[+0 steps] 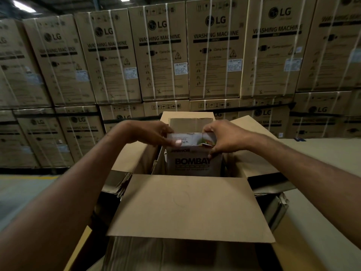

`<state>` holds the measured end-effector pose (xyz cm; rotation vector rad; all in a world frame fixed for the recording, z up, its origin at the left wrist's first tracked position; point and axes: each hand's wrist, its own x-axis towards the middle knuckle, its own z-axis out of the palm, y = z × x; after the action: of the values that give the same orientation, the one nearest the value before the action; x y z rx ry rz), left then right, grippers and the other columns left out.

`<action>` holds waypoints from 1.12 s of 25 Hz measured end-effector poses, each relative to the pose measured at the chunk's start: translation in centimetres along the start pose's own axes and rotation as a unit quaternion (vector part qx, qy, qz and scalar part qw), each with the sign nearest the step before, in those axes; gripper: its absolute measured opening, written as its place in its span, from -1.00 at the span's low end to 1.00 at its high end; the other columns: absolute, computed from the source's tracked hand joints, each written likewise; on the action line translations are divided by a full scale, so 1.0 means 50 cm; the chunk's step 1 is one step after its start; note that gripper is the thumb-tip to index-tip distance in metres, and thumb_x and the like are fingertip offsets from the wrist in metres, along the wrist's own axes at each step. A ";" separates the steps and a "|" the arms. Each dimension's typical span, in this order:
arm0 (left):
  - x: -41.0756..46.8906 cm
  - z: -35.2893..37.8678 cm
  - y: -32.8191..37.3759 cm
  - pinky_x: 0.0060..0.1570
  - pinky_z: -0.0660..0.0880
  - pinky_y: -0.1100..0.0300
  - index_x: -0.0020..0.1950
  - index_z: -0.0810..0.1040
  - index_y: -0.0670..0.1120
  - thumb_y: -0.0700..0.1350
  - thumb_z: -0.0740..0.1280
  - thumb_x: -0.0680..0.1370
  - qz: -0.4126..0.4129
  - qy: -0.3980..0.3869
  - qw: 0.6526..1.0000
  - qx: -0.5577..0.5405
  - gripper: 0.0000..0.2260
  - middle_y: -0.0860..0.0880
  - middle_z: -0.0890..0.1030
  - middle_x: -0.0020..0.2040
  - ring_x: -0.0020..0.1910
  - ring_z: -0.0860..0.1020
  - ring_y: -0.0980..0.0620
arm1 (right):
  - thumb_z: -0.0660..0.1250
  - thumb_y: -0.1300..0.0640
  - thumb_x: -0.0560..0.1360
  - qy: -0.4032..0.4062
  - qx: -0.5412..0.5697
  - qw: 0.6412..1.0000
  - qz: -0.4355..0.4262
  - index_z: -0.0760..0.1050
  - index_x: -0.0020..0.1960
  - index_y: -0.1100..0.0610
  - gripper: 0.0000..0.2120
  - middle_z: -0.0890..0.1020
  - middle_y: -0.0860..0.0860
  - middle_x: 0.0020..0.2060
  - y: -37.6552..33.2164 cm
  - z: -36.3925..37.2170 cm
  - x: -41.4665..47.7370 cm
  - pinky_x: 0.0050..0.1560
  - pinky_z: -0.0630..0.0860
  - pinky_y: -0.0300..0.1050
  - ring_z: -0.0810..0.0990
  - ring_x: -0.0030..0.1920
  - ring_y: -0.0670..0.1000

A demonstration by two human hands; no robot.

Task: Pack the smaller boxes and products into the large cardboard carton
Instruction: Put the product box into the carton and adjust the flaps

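The near flap (187,206) hides the carton (252,161) floor — small box (192,138) print blurred, partly unreadable.

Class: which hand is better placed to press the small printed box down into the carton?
Probably the right hand: it arches over the top corner of the small printed box; the left hand pinches its other end sideways.

Dim overhead ceiling light (23,5), soft blur, wide-angle bowing at edges.

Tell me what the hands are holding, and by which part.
A small printed box, above the BOMBAY box in the carton: left-hand grip on its left end, right-hand grip on its right end.
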<state>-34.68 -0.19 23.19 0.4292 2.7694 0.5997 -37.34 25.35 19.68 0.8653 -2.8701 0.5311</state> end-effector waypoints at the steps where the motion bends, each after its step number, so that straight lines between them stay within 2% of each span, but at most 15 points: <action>1: -0.005 -0.004 0.005 0.04 0.51 0.16 0.32 0.57 -0.04 0.27 0.27 0.53 -0.001 -0.007 1.000 -0.021 -0.48 -0.01 0.63 0.18 0.17 0.57 -0.02 | 0.68 0.12 0.31 0.001 0.019 1.000 -0.004 0.62 0.07 0.02 -0.60 0.64 -0.10 -0.02 -0.002 -0.005 -0.006 -0.07 0.59 -0.18 0.62 0.03 -0.07; 4: -0.002 -0.003 -0.002 0.09 0.50 0.08 0.29 0.62 -0.03 0.25 0.07 0.64 -0.001 0.005 0.998 -0.070 -0.49 0.01 0.66 0.18 0.16 0.60 -0.01 | 0.62 0.16 0.39 -0.053 0.048 0.997 -0.019 0.66 0.02 -0.06 -0.73 0.66 -0.12 -0.03 -0.007 -0.018 -0.026 -0.02 0.65 -0.17 0.64 0.01 -0.10; 6: 0.007 0.011 -0.005 0.11 0.52 0.11 0.34 0.60 -0.04 0.18 0.11 0.68 0.001 0.008 0.998 -0.061 -0.56 0.04 0.66 0.22 0.16 0.62 0.06 | 0.56 0.08 0.47 -0.133 0.058 0.989 -0.036 0.69 0.05 -0.06 -0.83 0.68 -0.12 -0.03 -0.009 -0.026 -0.041 0.00 0.59 -0.21 0.64 0.00 -0.15; 7: 0.015 0.018 -0.008 0.14 0.53 0.12 0.35 0.60 -0.04 0.15 0.18 0.68 0.004 0.010 0.999 -0.042 -0.60 0.03 0.65 0.24 0.17 0.62 0.09 | 0.50 -0.01 0.51 -0.173 0.085 0.980 -0.043 0.72 0.08 -0.02 -0.83 0.71 -0.12 -0.01 -0.012 -0.029 -0.051 0.02 0.53 -0.22 0.64 0.00 -0.18; 8: 0.023 0.023 -0.010 0.17 0.53 0.13 0.36 0.60 -0.04 0.13 0.24 0.67 0.008 0.014 1.000 -0.024 -0.63 0.02 0.64 0.25 0.19 0.61 0.09 | 0.43 -0.11 0.54 -0.198 0.118 0.972 -0.041 0.73 0.11 0.02 -0.73 0.72 -0.11 0.02 -0.015 -0.033 -0.058 0.07 0.50 -0.21 0.65 0.02 -0.19; 10: 0.036 0.035 -0.009 0.16 0.49 0.15 0.36 0.60 -0.03 0.11 0.30 0.64 0.010 0.018 1.000 -0.008 -0.64 0.01 0.59 0.31 0.26 0.54 0.04 | 0.29 -0.24 0.58 -0.211 0.164 0.963 -0.022 0.75 0.09 0.03 -0.59 0.73 -0.12 0.07 -0.017 -0.039 -0.066 0.11 0.51 -0.15 0.66 0.07 -0.14; 12: 0.045 0.049 0.001 0.23 0.42 0.10 0.36 0.59 0.01 0.16 0.32 0.62 0.019 0.022 1.000 0.008 -0.61 0.05 0.53 0.36 0.33 0.46 0.05 | 0.29 -0.15 0.63 -0.186 0.163 0.969 0.006 0.73 0.13 0.06 -0.65 0.73 -0.10 0.03 -0.012 -0.028 -0.057 -0.02 0.53 -0.19 0.68 0.03 -0.07; 14: 0.056 0.068 0.019 0.36 0.35 0.05 0.36 0.59 0.03 0.18 0.34 0.60 0.050 0.002 0.998 0.041 -0.61 0.09 0.48 0.36 0.34 0.39 0.11 | 0.33 0.03 0.66 -0.128 0.089 0.988 0.007 0.68 0.23 0.06 -0.77 0.70 -0.05 0.06 -0.013 -0.004 -0.035 -0.08 0.53 -0.23 0.64 0.00 -0.07; 15: 0.059 0.079 0.030 0.35 0.32 0.09 0.37 0.59 0.02 0.15 0.34 0.61 0.064 -0.010 0.996 0.062 -0.62 0.09 0.44 0.35 0.32 0.35 0.13 | 0.33 0.07 0.65 -0.112 0.039 0.993 -0.006 0.65 0.26 0.03 -0.77 0.68 -0.03 0.13 -0.016 0.007 -0.024 -0.01 0.54 -0.19 0.62 0.04 -0.08; 17: 0.065 0.088 0.044 0.31 0.30 0.14 0.33 0.61 -0.04 0.07 0.35 0.63 0.083 0.003 0.989 0.119 -0.67 0.03 0.42 0.36 0.30 0.32 0.14 | 0.28 0.09 0.67 -0.137 0.002 0.990 -0.019 0.62 0.29 0.03 -0.75 0.63 0.05 0.23 -0.027 0.026 -0.006 0.17 0.56 -0.03 0.59 0.11 -0.01; 19: 0.066 0.081 0.045 0.31 0.39 0.08 0.23 0.66 -0.04 0.03 0.36 0.62 0.081 0.039 0.980 0.178 -0.75 -0.01 0.47 0.34 0.31 0.40 0.09 | 0.21 0.04 0.70 -0.163 -0.019 0.986 -0.022 0.61 0.30 0.06 -0.72 0.53 0.11 0.28 -0.042 0.035 0.003 0.29 0.50 0.06 0.54 0.20 0.06; 21: 0.059 0.072 0.037 0.23 0.48 0.06 0.19 0.66 -0.02 0.00 0.36 0.61 0.070 0.083 0.974 0.200 -0.80 -0.03 0.50 0.30 0.25 0.47 0.03 | 0.16 -0.11 0.71 -0.152 -0.094 0.984 -0.011 0.56 0.34 -0.01 -0.66 0.40 0.05 0.29 -0.054 0.040 0.011 0.24 0.49 0.01 0.48 0.17 0.01; 24: 0.045 0.056 0.030 0.06 0.51 0.13 0.18 0.65 -0.05 -0.05 0.32 0.63 0.048 0.209 0.961 0.176 -0.81 -0.02 0.54 0.20 0.13 0.53 0.01 | 0.19 -0.27 0.64 -0.079 -0.185 0.980 0.014 0.45 0.43 -0.06 -0.54 0.40 0.01 0.29 -0.054 0.039 0.015 0.13 0.52 0.00 0.49 0.14 0.00; 26: 0.035 0.044 0.020 -0.01 0.56 0.12 0.15 0.66 -0.06 -0.09 0.30 0.62 -0.001 0.279 0.940 0.195 -0.81 -0.03 0.61 0.12 0.05 0.58 0.00 | 0.33 -0.15 0.59 0.000 -0.200 0.979 0.023 0.45 0.28 -0.08 -0.69 0.43 0.01 0.23 -0.044 0.029 0.005 0.03 0.55 -0.01 0.51 0.08 0.02; 28: 0.024 0.042 -0.005 0.09 0.59 0.03 0.21 0.65 -0.05 -0.14 0.33 0.58 -0.067 0.275 0.925 0.252 -0.77 -0.05 0.60 0.20 0.14 0.58 -0.04 | 0.39 0.10 0.52 0.078 -0.175 0.979 0.068 0.45 0.08 0.00 -0.82 0.48 0.03 0.11 -0.024 0.013 -0.006 -0.02 0.59 0.02 0.53 -0.02 0.04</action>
<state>-35.16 0.76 21.01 0.1768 3.4564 -0.0633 -36.43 24.36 19.35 0.5475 -2.7679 0.0902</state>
